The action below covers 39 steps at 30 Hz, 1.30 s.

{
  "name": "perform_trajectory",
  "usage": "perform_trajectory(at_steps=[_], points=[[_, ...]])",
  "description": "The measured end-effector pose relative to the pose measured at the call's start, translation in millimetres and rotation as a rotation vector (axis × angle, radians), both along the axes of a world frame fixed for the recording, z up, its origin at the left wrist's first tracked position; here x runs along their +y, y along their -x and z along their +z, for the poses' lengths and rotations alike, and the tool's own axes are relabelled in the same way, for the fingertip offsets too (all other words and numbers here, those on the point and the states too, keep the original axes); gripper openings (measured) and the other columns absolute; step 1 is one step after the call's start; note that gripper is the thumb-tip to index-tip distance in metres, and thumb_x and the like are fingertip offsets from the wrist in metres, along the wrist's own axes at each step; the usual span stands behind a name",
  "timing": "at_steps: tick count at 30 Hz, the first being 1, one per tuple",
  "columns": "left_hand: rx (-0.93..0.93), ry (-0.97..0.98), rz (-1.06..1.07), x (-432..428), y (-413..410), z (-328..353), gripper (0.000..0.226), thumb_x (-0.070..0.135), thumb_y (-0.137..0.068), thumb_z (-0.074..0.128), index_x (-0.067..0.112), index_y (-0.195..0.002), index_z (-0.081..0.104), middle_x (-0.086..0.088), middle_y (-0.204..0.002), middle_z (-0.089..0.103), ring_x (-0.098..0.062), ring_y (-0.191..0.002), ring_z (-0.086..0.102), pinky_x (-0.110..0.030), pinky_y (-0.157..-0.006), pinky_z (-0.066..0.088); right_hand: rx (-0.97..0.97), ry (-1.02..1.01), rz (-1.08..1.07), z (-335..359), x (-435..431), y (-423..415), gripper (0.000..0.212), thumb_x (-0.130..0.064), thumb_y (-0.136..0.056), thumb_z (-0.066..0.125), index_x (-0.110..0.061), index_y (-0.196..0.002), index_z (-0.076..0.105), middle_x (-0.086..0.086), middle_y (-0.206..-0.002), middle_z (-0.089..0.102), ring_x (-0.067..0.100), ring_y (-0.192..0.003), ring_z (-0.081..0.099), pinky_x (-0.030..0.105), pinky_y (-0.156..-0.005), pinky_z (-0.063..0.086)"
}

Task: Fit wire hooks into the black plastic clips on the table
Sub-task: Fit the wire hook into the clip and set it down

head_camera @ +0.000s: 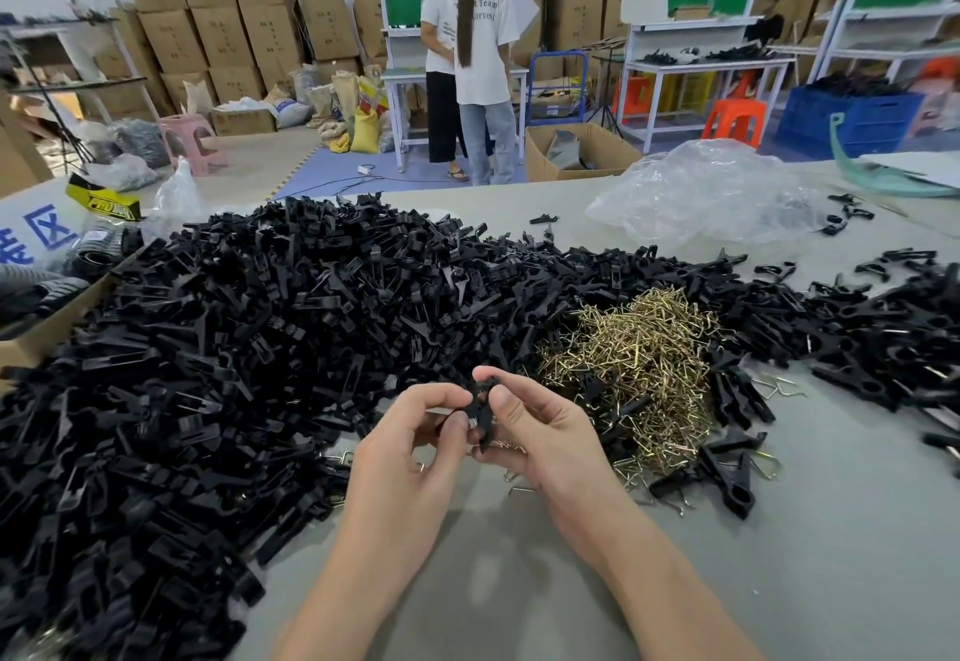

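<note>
Both hands meet above the table's front middle around one black plastic clip (481, 413). My left hand (415, 445) pinches the clip from the left with curled fingers, and a small bit of metal shows at its fingertips. My right hand (540, 432) grips the same clip from the right, thumb on top. A heap of brass-coloured wire hooks (639, 364) lies just right of the hands. A huge pile of black clips (234, 348) covers the table's left and middle.
More black clips (883, 348) lie at the right. A crumpled clear plastic bag (711, 193) sits at the back right, a cardboard box edge (47, 333) at the left. Bare grey table (519, 582) shows between my forearms. Two people (470, 57) stand beyond the table.
</note>
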State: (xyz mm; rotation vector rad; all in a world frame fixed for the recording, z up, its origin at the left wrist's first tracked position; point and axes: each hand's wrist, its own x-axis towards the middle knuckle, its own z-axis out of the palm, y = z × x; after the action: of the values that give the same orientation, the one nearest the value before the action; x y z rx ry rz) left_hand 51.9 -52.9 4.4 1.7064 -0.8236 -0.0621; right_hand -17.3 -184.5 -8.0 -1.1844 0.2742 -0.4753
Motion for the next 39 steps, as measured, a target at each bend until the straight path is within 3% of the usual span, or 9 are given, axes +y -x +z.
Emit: perform_trajectory(at_steps=[6,10,13,18,23,30,36,39], points=[[0.107,0.026,0.002,1,-3,3,0.033,0.008,-0.096,0.062,0.038,-0.111,0.063,0.019,-0.095,0.067,-0.002,-0.087,0.07,-0.007,-0.071,0.047,-0.03,-0.066,-0.026,-3,0,-2,0.028,-0.032,-0.087,0.069,-0.023,-0.112,0.076,0.008,-0.099,0.075,0.021,-0.084,0.072,0.032,-0.072,0.06],[0.286,0.07,0.02,1,-9,3,0.038,0.006,-0.096,0.061,0.03,-0.126,0.063,0.006,-0.101,0.069,0.003,-0.086,0.069,-0.005,-0.069,0.046,-0.069,-0.211,-0.048,-5,-6,-3,0.037,-0.021,-0.085,0.071,-0.012,-0.121,0.069,0.011,-0.102,0.074,0.023,-0.09,0.071,0.033,-0.075,0.06],[0.361,0.085,-0.025,1,-9,5,0.036,0.003,-0.097,0.057,0.029,-0.122,0.064,0.001,-0.091,0.076,-0.001,-0.09,0.072,-0.004,-0.071,0.047,-0.066,-0.263,-0.033,-4,-7,-4,0.041,-0.014,-0.085,0.07,-0.009,-0.125,0.066,0.011,-0.105,0.074,0.023,-0.091,0.071,0.033,-0.075,0.06],[0.352,0.11,-0.035,2,-8,5,0.03,0.002,-0.098,0.054,0.025,-0.113,0.066,-0.004,-0.086,0.077,-0.014,-0.086,0.073,-0.013,-0.08,0.052,-0.042,-0.214,-0.021,-5,-5,-6,0.027,-0.001,-0.094,0.062,-0.011,-0.118,0.07,0.008,-0.104,0.074,0.021,-0.094,0.069,0.034,-0.081,0.061],[0.425,0.096,-0.103,0,-7,8,0.022,0.006,-0.097,0.059,0.018,-0.112,0.07,0.005,-0.093,0.078,-0.005,-0.091,0.073,-0.006,-0.072,0.049,-0.008,-0.088,-0.031,-5,-4,-6,0.029,-0.002,-0.096,0.062,-0.02,-0.116,0.073,0.007,-0.115,0.075,0.021,-0.106,0.072,0.033,-0.089,0.059],[0.213,-0.019,-0.082,-3,-4,1,0.032,0.005,-0.096,0.061,0.03,-0.115,0.068,0.019,-0.099,0.076,0.002,-0.097,0.07,-0.007,-0.082,0.048,-0.047,-0.084,-0.044,-6,-7,-6,0.031,-0.002,-0.096,0.062,-0.026,-0.108,0.079,0.005,-0.115,0.075,0.022,-0.107,0.071,0.03,-0.087,0.058],[0.146,-0.014,-0.041,-1,-6,-3,0.033,0.005,-0.098,0.058,0.033,-0.111,0.068,0.018,-0.098,0.075,-0.003,-0.085,0.072,-0.012,-0.078,0.052,-0.074,-0.044,-0.027,-8,-6,-5,0.03,-0.004,-0.096,0.063,-0.025,-0.113,0.076,0.008,-0.115,0.075,0.024,-0.111,0.07,0.033,-0.091,0.058],[0.11,-0.014,-0.031,0,-6,-5,0.033,0.003,-0.098,0.056,0.033,-0.104,0.07,0.019,-0.094,0.074,-0.003,-0.085,0.07,-0.008,-0.074,0.05,-0.07,-0.041,-0.035,-8,-6,-5,0.03,-0.007,-0.096,0.064,-0.028,-0.114,0.076,0.007,-0.113,0.075,0.024,-0.112,0.07,0.033,-0.093,0.057]])
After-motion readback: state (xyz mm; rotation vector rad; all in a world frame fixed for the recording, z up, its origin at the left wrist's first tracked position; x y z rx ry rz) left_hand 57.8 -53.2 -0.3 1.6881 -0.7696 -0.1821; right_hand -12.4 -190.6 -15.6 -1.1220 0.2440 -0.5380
